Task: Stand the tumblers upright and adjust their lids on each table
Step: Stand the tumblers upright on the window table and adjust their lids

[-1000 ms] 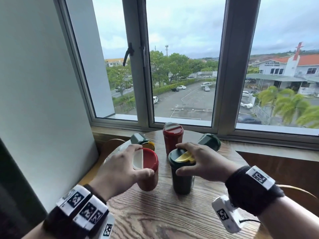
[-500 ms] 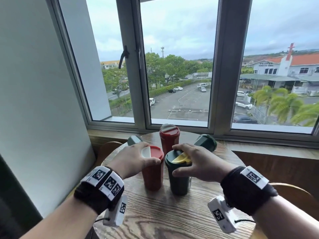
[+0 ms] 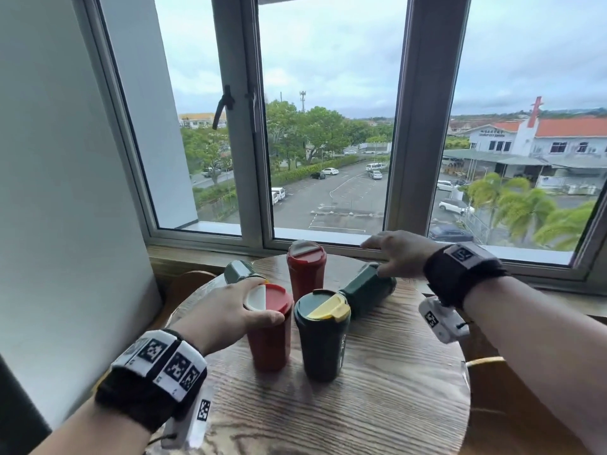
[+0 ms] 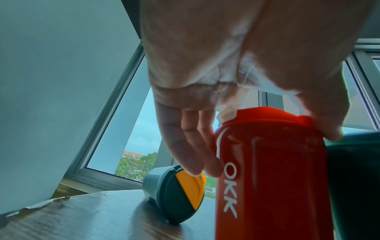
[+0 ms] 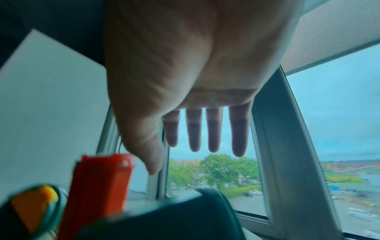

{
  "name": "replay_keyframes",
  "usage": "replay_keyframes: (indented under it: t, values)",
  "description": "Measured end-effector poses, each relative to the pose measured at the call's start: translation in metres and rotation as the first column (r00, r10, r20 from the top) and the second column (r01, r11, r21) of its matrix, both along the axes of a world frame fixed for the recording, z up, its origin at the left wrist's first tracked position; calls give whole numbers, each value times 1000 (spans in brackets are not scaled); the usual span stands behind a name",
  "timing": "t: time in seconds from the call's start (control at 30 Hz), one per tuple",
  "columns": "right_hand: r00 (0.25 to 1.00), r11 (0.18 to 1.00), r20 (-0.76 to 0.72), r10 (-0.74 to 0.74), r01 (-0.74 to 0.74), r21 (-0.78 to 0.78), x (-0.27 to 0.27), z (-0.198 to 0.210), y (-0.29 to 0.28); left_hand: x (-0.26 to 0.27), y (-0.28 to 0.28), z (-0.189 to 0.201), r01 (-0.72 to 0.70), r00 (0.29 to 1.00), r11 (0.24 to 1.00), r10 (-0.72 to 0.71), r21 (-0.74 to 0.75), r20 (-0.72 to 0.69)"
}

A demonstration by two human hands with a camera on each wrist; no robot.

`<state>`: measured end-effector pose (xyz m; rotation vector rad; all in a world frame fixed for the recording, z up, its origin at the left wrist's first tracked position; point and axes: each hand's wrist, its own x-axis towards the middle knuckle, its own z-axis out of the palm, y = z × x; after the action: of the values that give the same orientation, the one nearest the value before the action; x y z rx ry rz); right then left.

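L hand (image 3: 226, 310) grips red tumbler (image 3: 269, 336).

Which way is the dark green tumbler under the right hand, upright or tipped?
Tipped. The dark green tumbler lies on its side on the table, beneath the open right hand.

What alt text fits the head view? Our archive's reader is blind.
A left hand grips a near red tumbler's lid while the open right hand reaches over a fallen green tumbler on a round wooden table.
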<state>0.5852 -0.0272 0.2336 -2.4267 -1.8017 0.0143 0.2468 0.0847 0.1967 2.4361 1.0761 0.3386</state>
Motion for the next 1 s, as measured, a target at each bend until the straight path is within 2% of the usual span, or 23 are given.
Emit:
replay_keyframes:
  t: [0.13, 0.33, 0.53, 0.7, 0.83, 1.0]
  values:
    - [990, 972, 136, 24, 9, -234, 21, -19, 24, -2, 2, -4, -4, 1000, 1000, 4, -19, 8]
    - [954, 920, 272, 126, -10, -392, 38, -43, 48, -2, 5, -6, -21, 1000, 999, 22, -45, 20]
    - [934, 945, 275, 226, -142, -295, 40, -48, 45, 0, 3, -5, -32, 999, 998, 33, -52, 20]
    - [981, 973, 101, 165, -145, -181, 37, -31, 30, 0, 3, -6, -39, 999, 998, 40, -52, 21]
    - [977, 979, -89, 195, -199, -41, 24, -15, 18, 0, 5, -8, -51, 999, 997, 52, -56, 17]
    - [951, 963, -153, 268, -261, 61, 3, -7, 12, -2, 7, -11, -55, 998, 998, 56, -32, 10]
